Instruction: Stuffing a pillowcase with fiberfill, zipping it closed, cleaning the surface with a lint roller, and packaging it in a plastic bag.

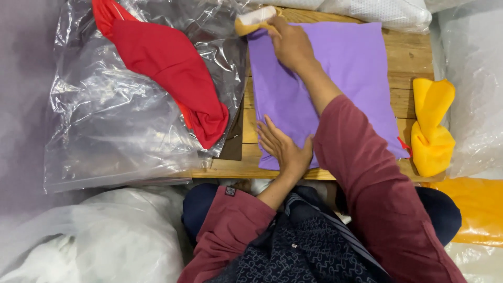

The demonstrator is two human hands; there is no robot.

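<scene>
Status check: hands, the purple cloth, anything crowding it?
Left hand flat on purple cloth, near edge. Right hand grips lint roller at cloth's far corner. Red cloth and yellow cloth lie alongside, clear of it.

1. My left hand (280,147) lies flat with the palm down. The fingers are spread and point away from me.
2. My left arm is bent close to my body.
3. My right arm reaches far out, almost straight.
4. My right hand (290,43) is curled tight in a grip.

Low wooden table (414,52), perhaps slatted
</scene>
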